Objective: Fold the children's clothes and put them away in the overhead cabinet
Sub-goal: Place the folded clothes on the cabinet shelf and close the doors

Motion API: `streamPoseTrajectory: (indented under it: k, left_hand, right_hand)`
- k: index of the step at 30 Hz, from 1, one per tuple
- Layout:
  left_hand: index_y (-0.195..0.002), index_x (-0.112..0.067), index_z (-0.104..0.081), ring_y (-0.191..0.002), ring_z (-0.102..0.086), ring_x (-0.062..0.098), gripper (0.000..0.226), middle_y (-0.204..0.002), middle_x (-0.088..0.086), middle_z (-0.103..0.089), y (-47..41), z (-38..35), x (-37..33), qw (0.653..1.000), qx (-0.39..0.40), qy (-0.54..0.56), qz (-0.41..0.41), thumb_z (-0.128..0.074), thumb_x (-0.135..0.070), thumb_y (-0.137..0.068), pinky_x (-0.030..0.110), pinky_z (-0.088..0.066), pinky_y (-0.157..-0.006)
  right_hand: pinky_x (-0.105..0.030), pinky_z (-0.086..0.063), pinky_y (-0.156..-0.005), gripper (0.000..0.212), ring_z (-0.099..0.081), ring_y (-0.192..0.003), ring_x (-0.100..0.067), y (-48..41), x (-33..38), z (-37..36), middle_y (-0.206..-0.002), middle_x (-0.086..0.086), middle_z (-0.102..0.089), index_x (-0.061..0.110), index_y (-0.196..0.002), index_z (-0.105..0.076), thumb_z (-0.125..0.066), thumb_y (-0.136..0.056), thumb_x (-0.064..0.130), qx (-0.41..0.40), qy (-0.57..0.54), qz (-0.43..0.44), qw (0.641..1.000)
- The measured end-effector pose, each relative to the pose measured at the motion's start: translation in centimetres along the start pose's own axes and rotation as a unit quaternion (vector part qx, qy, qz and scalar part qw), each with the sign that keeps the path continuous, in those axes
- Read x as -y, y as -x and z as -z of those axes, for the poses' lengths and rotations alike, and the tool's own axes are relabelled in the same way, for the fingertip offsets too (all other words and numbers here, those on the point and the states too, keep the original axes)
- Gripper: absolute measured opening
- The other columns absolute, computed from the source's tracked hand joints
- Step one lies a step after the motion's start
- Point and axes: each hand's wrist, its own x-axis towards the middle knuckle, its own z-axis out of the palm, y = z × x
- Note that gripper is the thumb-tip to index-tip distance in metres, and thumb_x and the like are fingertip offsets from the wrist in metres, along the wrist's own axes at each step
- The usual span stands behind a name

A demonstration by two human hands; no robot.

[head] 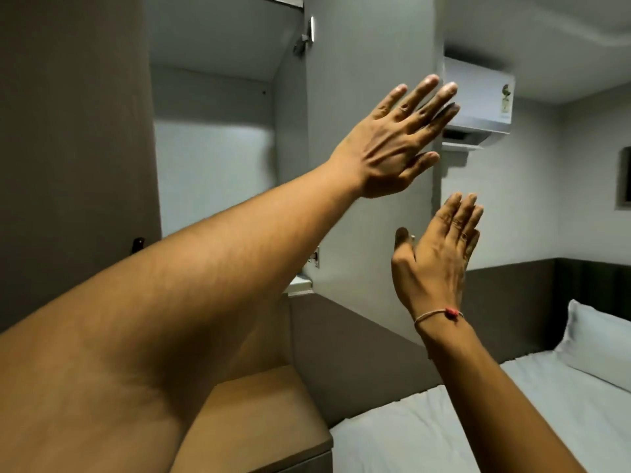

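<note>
Flat left hand (389, 145) (fingers spread) on smooth grey cabinet door (362, 206).

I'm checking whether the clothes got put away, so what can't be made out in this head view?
- Overhead cabinet floor: hidden by the left forearm, so any clothes inside cannot be seen.
- Cabinet door: whether the left hand or right hand touches it cannot be told; only their backs show.
- Cabinet top: cut off by the upper edge.
- Bed: mostly cut off at the right and bottom edges.

Grey walls (512, 216), white bed (426, 431), air conditioner (478, 97).
</note>
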Motion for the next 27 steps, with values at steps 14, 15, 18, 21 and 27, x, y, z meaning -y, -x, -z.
streamPoseTrajectory:
  k: [14,15,18,21,27]
  left_hand:
    - [-0.156,-0.014,-0.008,-0.151,0.001,0.028,0.065,-0.164,0.009,-0.005,0.8,0.1,-0.6,0.993,0.102,-0.057,0.007,-0.014,-0.049,-0.102,0.046,-0.003,-0.123]
    - [-0.156,-0.014,-0.009,-0.151,0.000,0.029,0.065,-0.164,0.009,-0.006,1.7,0.4,0.0,0.993,0.098,-0.062,0.011,-0.014,-0.049,-0.102,0.046,-0.004,-0.123]
    - [-0.156,-0.012,-0.014,-0.151,-0.005,0.030,0.065,-0.164,0.012,-0.011,4.9,1.3,1.9,0.993,0.080,-0.079,0.022,-0.018,-0.048,-0.103,0.047,-0.007,-0.123]
    - [-0.155,-0.009,-0.017,-0.151,-0.008,0.032,0.064,-0.163,0.015,-0.014,8.6,2.1,4.1,0.993,0.067,-0.086,0.034,-0.020,-0.046,-0.103,0.049,-0.009,-0.122]
    - [-0.155,-0.007,-0.015,-0.150,-0.009,0.033,0.066,-0.162,0.018,-0.014,15.3,2.5,9.0,0.989,0.069,-0.121,0.050,-0.020,-0.045,-0.102,0.047,-0.007,-0.123]
  right_hand:
    - [-0.036,0.001,-0.123,0.095,0.011,-0.150,-0.019,0.4,-0.3,-0.9,-0.163,-0.008,0.011,0.011,-0.154,0.009,-0.055,-0.087,0.031,0.153,-0.224,-0.055,0.961]
    - [-0.035,0.002,-0.122,0.096,0.012,-0.150,-0.019,1.0,0.6,-1.1,-0.163,-0.009,0.012,0.010,-0.154,0.009,-0.058,-0.088,0.028,0.154,-0.226,-0.047,0.961]
    - [-0.032,0.007,-0.121,0.098,0.016,-0.149,-0.020,3.0,3.6,-1.9,-0.162,-0.011,0.015,0.008,-0.153,0.012,-0.057,-0.086,0.026,0.157,-0.230,-0.010,0.961]
    - [-0.033,0.010,-0.121,0.099,0.020,-0.148,-0.021,5.2,6.9,-3.0,-0.161,-0.012,0.018,0.006,-0.153,0.012,-0.049,-0.080,0.033,0.156,-0.220,0.033,0.962]
    - [-0.040,0.005,-0.122,0.098,0.018,-0.148,-0.025,8.7,12.3,-6.3,-0.160,-0.012,0.017,0.008,-0.151,0.015,-0.051,-0.085,0.037,0.148,-0.168,0.127,0.966]
